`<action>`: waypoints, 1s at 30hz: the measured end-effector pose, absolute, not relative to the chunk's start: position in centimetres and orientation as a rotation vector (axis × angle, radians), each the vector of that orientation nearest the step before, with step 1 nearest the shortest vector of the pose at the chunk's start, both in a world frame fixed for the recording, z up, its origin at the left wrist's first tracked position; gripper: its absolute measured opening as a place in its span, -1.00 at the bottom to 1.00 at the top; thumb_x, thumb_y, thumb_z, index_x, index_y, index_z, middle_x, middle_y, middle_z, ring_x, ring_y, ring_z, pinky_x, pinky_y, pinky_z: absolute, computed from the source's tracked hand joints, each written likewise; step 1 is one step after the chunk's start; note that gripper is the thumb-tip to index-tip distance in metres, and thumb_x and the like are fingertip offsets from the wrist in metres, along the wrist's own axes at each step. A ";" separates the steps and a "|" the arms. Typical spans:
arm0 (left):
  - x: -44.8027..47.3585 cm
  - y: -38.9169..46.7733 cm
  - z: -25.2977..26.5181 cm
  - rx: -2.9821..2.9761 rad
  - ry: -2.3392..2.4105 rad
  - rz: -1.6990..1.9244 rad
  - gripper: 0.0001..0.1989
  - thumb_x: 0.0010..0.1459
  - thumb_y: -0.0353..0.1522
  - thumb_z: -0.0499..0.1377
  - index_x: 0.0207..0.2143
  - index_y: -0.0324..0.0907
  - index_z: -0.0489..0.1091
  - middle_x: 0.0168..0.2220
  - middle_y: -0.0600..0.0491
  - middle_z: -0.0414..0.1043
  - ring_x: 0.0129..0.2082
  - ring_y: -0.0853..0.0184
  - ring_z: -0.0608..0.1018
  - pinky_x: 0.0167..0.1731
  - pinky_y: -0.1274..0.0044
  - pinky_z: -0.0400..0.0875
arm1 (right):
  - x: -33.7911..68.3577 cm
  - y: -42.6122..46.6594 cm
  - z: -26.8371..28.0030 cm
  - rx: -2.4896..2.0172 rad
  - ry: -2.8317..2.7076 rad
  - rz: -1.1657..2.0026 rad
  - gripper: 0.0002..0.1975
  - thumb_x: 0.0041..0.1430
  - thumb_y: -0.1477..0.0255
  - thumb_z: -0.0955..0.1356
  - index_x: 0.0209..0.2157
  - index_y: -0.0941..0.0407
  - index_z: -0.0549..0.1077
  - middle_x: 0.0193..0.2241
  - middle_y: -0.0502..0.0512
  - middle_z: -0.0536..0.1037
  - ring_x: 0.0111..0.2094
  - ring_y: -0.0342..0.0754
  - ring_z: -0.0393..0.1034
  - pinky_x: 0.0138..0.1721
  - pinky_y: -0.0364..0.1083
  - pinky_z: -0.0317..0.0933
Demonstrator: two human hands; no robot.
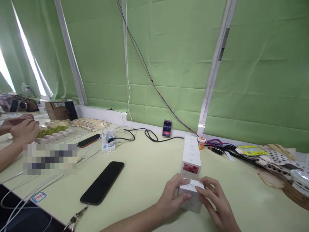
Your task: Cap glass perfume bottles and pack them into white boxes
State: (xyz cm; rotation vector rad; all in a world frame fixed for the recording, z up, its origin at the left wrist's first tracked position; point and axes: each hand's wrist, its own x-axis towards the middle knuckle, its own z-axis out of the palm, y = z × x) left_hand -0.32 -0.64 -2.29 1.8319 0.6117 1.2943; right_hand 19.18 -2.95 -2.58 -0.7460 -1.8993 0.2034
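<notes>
Two-handed grip: left hand (172, 195) and right hand (214, 195) close on opposite sides of a small white box (193, 205), fingers only as far apart as the box is wide. Left thumb is on its near face, other left fingertips on top; right fingers are at the top's right edge and down the right side. Box sits toward the near side of the table (140, 180); near edge is out of frame there. Can't tell if its base is fully down, or if its back touches the row.

Risk, my read: a push away from the body could bump the row of white boxes (192, 153) just behind and skew it. Too much thumb pressure could dent the near face, if it's thin card.

Row runs from there to near the table's far edge. Orange cup (201, 143) stands just beside its far end; black cable (151, 137) snakes along the far edge, left of it. Large black phone (102, 183) lies flat, well left of the hands, toward the near-left corner, keys (75, 219) just beside it.
</notes>
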 end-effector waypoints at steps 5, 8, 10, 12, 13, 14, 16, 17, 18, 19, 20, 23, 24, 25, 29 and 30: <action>-0.9 -0.9 -2.0 2.210 0.655 1.349 -0.68 0.20 -0.23 0.08 -0.02 -0.10 0.31 -0.25 -0.02 0.33 -0.25 0.24 0.41 -0.25 0.45 0.33 | 19.7 -2.5 -3.2 -0.792 -1.936 0.108 -0.56 0.27 0.58 0.19 0.08 -0.12 0.37 0.04 0.15 0.25 0.08 0.07 0.23 0.00 -0.02 0.29; -1.5 -1.1 -2.0 2.361 0.522 1.381 -0.57 0.20 -0.14 -0.02 0.07 -0.10 0.26 -0.26 -0.06 0.27 -0.27 0.21 0.40 -0.29 0.42 0.35 | 19.6 -2.7 -3.3 -0.921 -1.846 0.129 -0.63 0.31 0.43 0.18 0.06 -0.12 0.41 -0.07 0.15 0.27 -0.06 0.06 0.28 -0.05 0.03 0.25; -1.8 -1.2 -2.0 2.446 0.393 1.303 -0.48 0.19 -0.06 -0.05 0.13 -0.10 0.21 -0.26 -0.06 0.24 -0.29 0.21 0.39 -0.31 0.43 0.37 | 19.5 -2.9 -3.2 -0.914 -1.857 0.282 -0.60 0.32 0.23 0.16 0.11 -0.08 0.37 -0.15 0.15 0.30 -0.14 0.07 0.31 -0.08 0.05 0.25; -1.9 -1.4 -2.1 2.500 0.240 1.179 -0.41 0.18 -0.03 -0.02 0.20 -0.06 0.09 -0.24 -0.05 0.23 -0.28 0.22 0.41 -0.28 0.45 0.40 | 19.5 -2.9 -3.0 -0.784 -1.925 0.541 -0.39 0.24 0.00 0.13 0.22 -0.02 0.23 -0.11 0.19 0.32 -0.09 0.15 0.32 -0.07 0.08 0.26; -1.8 -1.5 -2.2 2.512 0.173 1.129 -0.39 0.18 -0.05 0.00 0.23 -0.04 0.03 -0.21 -0.05 0.23 -0.26 0.23 0.42 -0.25 0.46 0.41 | 19.5 -2.8 -3.1 -0.709 -1.946 0.665 -0.28 0.18 -0.09 0.11 0.25 0.01 0.15 -0.05 0.22 0.33 -0.03 0.20 0.31 -0.05 0.09 0.27; -1.7 -1.7 -2.3 2.516 0.129 1.110 -0.39 0.19 -0.10 0.03 0.24 -0.01 -0.03 -0.17 -0.06 0.23 -0.22 0.23 0.42 -0.21 0.47 0.42 | 19.6 -2.7 -3.3 -0.654 -1.958 0.755 -0.21 0.13 -0.13 0.12 0.27 0.01 0.09 0.02 0.23 0.31 0.03 0.24 0.27 -0.01 0.10 0.26; -1.4 -1.8 -2.6 2.494 0.146 1.201 -0.38 0.18 -0.26 0.08 0.24 0.02 -0.08 -0.11 -0.06 0.21 -0.13 0.22 0.39 -0.13 0.45 0.40 | 19.8 -2.4 -4.0 -0.649 -1.956 0.806 -0.23 0.12 -0.09 0.20 0.28 -0.03 0.03 0.12 0.21 0.26 0.12 0.25 0.21 0.06 0.10 0.21; -1.3 -1.8 -2.8 2.468 0.214 1.287 -0.37 0.14 -0.34 0.11 0.23 0.02 -0.07 -0.08 -0.07 0.19 -0.08 0.20 0.37 -0.09 0.42 0.38 | 20.0 -2.2 -4.5 -0.695 -1.933 0.780 -0.29 0.15 -0.01 0.25 0.26 -0.07 0.03 0.14 0.19 0.26 0.14 0.22 0.20 0.08 0.08 0.19; -1.2 -1.7 -2.9 2.431 0.309 1.371 -0.34 0.09 -0.41 0.13 0.21 0.01 -0.05 -0.06 -0.08 0.16 -0.03 0.17 0.34 -0.05 0.38 0.36 | 20.2 -2.0 -5.1 -0.753 -1.892 0.741 -0.36 0.19 0.10 0.28 0.25 -0.10 0.04 0.15 0.16 0.26 0.14 0.18 0.21 0.08 0.06 0.20; -1.1 -1.5 -3.0 2.379 0.416 1.441 -0.32 0.03 -0.46 0.15 0.18 0.00 -0.02 -0.04 -0.08 0.14 0.00 0.15 0.30 -0.02 0.34 0.33 | 20.3 -1.8 -5.6 -0.805 -1.836 0.703 -0.42 0.22 0.21 0.29 0.23 -0.13 0.05 0.14 0.14 0.28 0.12 0.13 0.24 0.06 0.03 0.23; -1.1 -1.3 -3.0 2.320 0.519 1.474 -0.30 -0.01 -0.49 0.18 0.16 -0.01 0.01 -0.02 -0.08 0.11 0.03 0.13 0.28 0.02 0.30 0.29 | 20.5 -1.7 -6.0 -0.834 -1.782 0.674 -0.47 0.25 0.29 0.29 0.20 -0.14 0.06 0.12 0.13 0.30 0.09 0.09 0.28 0.03 -0.01 0.27; -1.1 -0.6 -2.6 2.155 0.665 1.365 -0.35 -0.04 -0.48 0.25 0.11 -0.05 0.11 0.03 -0.08 0.10 0.07 0.11 0.25 0.08 0.25 0.23 | 20.7 -1.3 -6.5 -0.830 -1.758 0.664 -0.60 0.27 0.38 0.27 0.12 -0.13 0.17 0.02 0.11 0.39 -0.01 0.03 0.38 -0.07 -0.07 0.35; -1.2 -0.4 -2.4 2.106 0.670 1.300 -0.38 -0.03 -0.46 0.26 0.09 -0.06 0.15 0.03 -0.08 0.14 0.07 0.12 0.27 0.08 0.26 0.23 | 20.7 -1.3 -6.3 -0.821 -1.781 0.673 -0.62 0.27 0.39 0.26 0.10 -0.12 0.20 0.01 0.11 0.41 -0.02 0.03 0.39 -0.07 -0.08 0.35; -1.2 -0.3 -2.2 2.061 0.673 1.238 -0.42 -0.02 -0.44 0.27 0.07 -0.08 0.19 0.01 -0.07 0.20 0.04 0.13 0.31 0.07 0.29 0.24 | 20.7 -1.4 -6.1 -0.818 -1.798 0.682 -0.65 0.28 0.39 0.26 0.09 -0.11 0.23 0.00 0.11 0.42 -0.03 0.03 0.39 -0.07 -0.07 0.35; -0.9 -0.2 -1.7 1.884 0.736 1.131 -0.55 0.02 -0.45 0.26 0.00 -0.09 0.31 -0.06 -0.01 0.37 -0.06 0.20 0.42 -0.07 0.41 0.33 | 20.2 -1.7 -5.3 -0.874 -1.755 0.734 -0.65 0.26 0.33 0.27 0.08 -0.07 0.24 0.04 0.13 0.40 -0.01 0.05 0.38 -0.03 -0.03 0.32; -0.8 -0.2 -1.6 1.834 0.752 1.130 -0.56 0.01 -0.46 0.25 -0.02 -0.08 0.32 -0.05 0.00 0.38 -0.07 0.21 0.43 -0.10 0.44 0.34 | 20.0 -1.7 -5.2 -0.902 -1.738 0.761 -0.60 0.24 0.31 0.29 0.10 -0.06 0.21 0.07 0.14 0.38 0.01 0.07 0.37 -0.01 -0.01 0.31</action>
